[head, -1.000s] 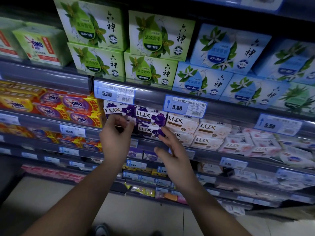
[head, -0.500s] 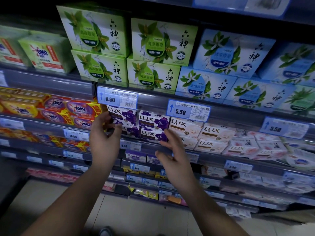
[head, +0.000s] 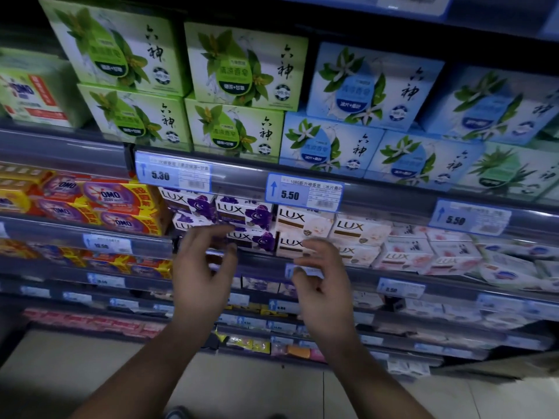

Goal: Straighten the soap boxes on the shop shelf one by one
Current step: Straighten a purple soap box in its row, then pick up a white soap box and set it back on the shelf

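Purple LUX soap boxes (head: 244,213) are stacked two high on the middle shelf, with white LUX soap boxes (head: 304,222) to their right and pink ones (head: 405,257) beyond. My left hand (head: 203,267) hovers in front of the lower purple boxes, fingers spread, holding nothing. My right hand (head: 320,276) floats before the shelf rail (head: 260,261) under the white boxes, fingers curled and apart, also holding nothing. Neither hand clearly touches a box. The left hand hides part of the lower left purple box.
Green soap cartons (head: 242,68) and blue ones (head: 372,86) fill the shelf above. Red and yellow OMO bars (head: 121,207) lie left of the LUX stacks. Price tags (head: 304,192) line the rails. Lower shelves hold more small packs; the tiled floor (head: 257,388) is below.
Both hands have pulled back from the purple LUX boxes and moved right. The left hand let go of the left purple stack and now hovers with its fingers spread.
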